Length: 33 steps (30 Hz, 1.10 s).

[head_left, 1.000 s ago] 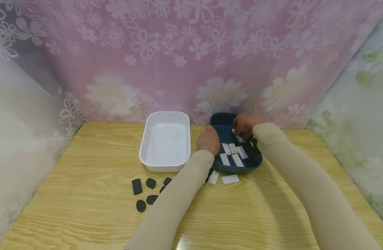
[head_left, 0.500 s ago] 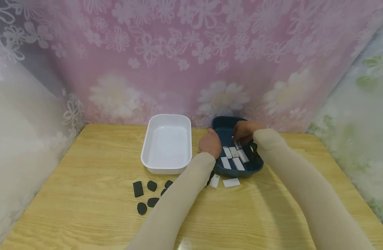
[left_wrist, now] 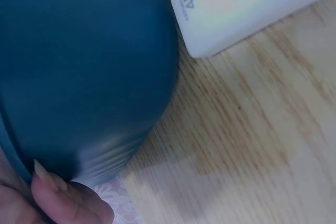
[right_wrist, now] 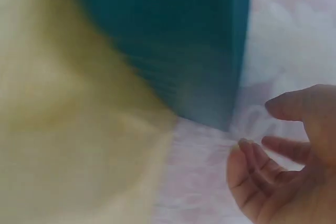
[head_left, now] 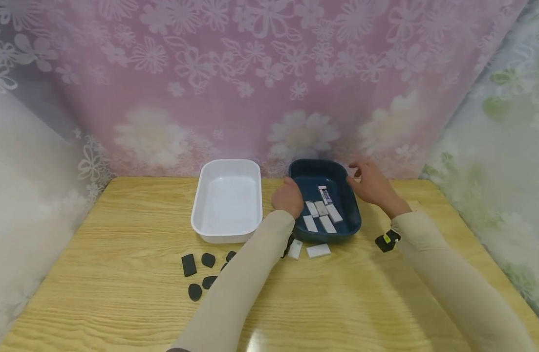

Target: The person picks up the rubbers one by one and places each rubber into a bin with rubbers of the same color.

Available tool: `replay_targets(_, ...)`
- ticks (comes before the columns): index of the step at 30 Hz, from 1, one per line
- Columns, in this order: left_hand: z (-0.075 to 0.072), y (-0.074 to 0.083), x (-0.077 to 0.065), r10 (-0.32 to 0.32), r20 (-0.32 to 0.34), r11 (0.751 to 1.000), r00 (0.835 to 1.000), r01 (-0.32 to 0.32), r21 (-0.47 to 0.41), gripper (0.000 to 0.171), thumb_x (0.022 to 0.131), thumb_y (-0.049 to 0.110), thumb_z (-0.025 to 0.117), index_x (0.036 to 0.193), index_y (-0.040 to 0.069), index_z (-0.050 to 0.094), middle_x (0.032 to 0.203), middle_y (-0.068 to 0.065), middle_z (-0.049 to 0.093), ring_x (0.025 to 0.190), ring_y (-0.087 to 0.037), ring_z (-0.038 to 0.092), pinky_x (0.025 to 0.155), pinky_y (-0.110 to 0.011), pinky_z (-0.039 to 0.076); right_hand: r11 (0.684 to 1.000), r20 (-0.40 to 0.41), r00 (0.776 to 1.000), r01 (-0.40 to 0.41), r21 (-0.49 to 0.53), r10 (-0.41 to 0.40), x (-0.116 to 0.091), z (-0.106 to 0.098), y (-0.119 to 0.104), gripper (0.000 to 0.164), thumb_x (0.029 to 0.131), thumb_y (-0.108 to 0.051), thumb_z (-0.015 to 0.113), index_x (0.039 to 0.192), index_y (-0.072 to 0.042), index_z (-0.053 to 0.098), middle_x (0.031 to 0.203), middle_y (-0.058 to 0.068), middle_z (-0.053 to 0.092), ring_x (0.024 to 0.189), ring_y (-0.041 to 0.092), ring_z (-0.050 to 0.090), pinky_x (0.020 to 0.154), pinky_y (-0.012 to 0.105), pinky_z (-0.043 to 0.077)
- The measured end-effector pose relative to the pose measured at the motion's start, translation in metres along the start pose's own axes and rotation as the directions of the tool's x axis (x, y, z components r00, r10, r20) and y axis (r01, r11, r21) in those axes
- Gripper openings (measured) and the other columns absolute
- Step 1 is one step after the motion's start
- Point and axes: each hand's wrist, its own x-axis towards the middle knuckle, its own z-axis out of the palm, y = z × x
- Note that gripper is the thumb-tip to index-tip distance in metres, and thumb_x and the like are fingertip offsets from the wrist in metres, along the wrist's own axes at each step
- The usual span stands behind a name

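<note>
My left hand [head_left: 288,198] grips the left rim of a dark blue tub [head_left: 325,237]; in the left wrist view its fingers [left_wrist: 68,198] curl over the edge. Inside the tub lie several white erasers [head_left: 327,224] and one eraser with a dark printed sleeve [head_left: 325,194]. My right hand [head_left: 371,186] is held off the tub's right rim, fingers loosely bent and holding nothing. Two white erasers lie on the table before the tub, one flat [head_left: 318,251] and one beside my left wrist [head_left: 295,249]. A "4B" mark shows on an eraser [left_wrist: 247,9] in the left wrist view.
A white tub [head_left: 227,203] with nothing in it stands left of the blue one. Several black stone-like pieces [head_left: 195,292] and a black rectangular block [head_left: 188,265] lie on the wooden table [head_left: 119,274], some partly behind my left sleeve. A floral curtain [head_left: 234,98] hangs behind.
My right hand has let go of the sleeved eraser inside the blue tub and moved out over the right rim. My left hand has stayed on the left rim.
</note>
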Motion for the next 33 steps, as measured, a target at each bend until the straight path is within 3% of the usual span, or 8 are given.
replay_targets(5,-0.003,0.001,-0.002,0.0,0.001,1.0,1.0,0.0,0.003,0.04,0.093,0.026,0.059,0.125,0.006,0.046,0.091,-0.007,0.07,0.078,-0.021,0.068,0.064,-0.037,0.054,0.996,0.075,0.996,-0.059,0.068,0.054,-0.017,0.018,0.012,0.054,0.1,-0.022,0.047,0.14,0.012,0.031,0.1,0.026,0.059,0.071,0.029,0.059,0.064,0.043,0.048)
replay_targets(10,-0.006,0.002,-0.004,-0.004,0.021,1.0,1.0,0.004,-0.015,0.045,0.091,0.026,0.062,0.127,0.006,0.045,0.094,-0.008,0.07,0.081,-0.022,0.068,0.066,-0.038,0.054,0.992,0.024,0.997,-0.073,0.107,0.07,-0.018,0.034,0.017,0.053,0.098,-0.011,0.046,0.143,0.012,0.028,0.079,0.016,0.058,0.057,0.021,0.051,0.051,0.034,0.04)
replay_targets(18,-0.006,-0.005,0.001,0.017,0.048,0.998,0.999,-0.014,-0.064,0.049,0.092,0.023,0.061,0.132,0.004,0.041,0.089,-0.01,0.069,0.074,-0.022,0.067,0.066,-0.038,0.054,0.981,0.005,0.987,-0.16,0.108,0.16,-0.014,0.044,0.016,0.057,0.097,-0.013,0.046,0.148,0.004,0.025,0.1,0.024,0.06,0.073,0.027,0.055,0.058,0.034,0.044)
replay_targets(25,-0.009,-0.023,0.004,0.062,0.054,0.989,0.997,-0.055,-0.136,0.053,0.099,0.026,0.049,0.14,-0.002,0.03,0.09,-0.014,0.067,0.075,-0.027,0.066,0.066,-0.042,0.053,0.983,-0.025,0.985,-0.168,0.072,0.17,-0.003,0.049,0.004,0.055,0.096,-0.011,0.046,0.146,0.004,0.03,0.1,0.025,0.061,0.074,0.03,0.057,0.063,0.039,0.045)
replay_targets(29,-0.011,-0.027,-0.002,0.07,0.027,0.971,0.997,-0.062,-0.23,0.055,0.104,0.035,0.027,0.141,-0.006,0.026,0.101,-0.018,0.066,0.086,-0.031,0.065,0.074,-0.044,0.051,0.977,-0.024,0.98,-0.195,0.09,0.197,-0.006,0.049,0.005,0.055,0.096,-0.011,0.046,0.147,0.003,0.029,0.104,0.025,0.061,0.071,0.026,0.056,0.061,0.036,0.045)
replay_targets(32,-0.017,-0.031,-0.018,0.106,0.004,0.941,0.994,-0.099,-0.323,0.06,0.104,0.035,0.02,0.143,-0.01,0.02,0.092,-0.018,0.065,0.077,-0.03,0.064,0.07,-0.042,0.05,0.974,-0.032,0.977,-0.207,0.092,0.211,-0.012,0.047,0.008,0.056,0.096,-0.011,0.045,0.147,0.003,0.027,0.088,0.021,0.06,0.058,0.022,0.051,0.054,0.033,0.04)
replay_targets(33,-0.019,-0.033,-0.027,0.13,-0.005,0.916,0.991,-0.122,-0.381,0.058,0.103,0.033,0.02,0.141,-0.012,0.022,0.088,-0.017,0.063,0.071,-0.029,0.062,0.066,-0.04,0.048,0.973,-0.032,0.976,-0.211,0.093,0.215,-0.015,0.046,0.01,0.056,0.096,-0.011,0.044,0.148,0.003,0.027,0.086,0.02,0.059,0.056,0.02,0.049,0.052,0.032,0.039)
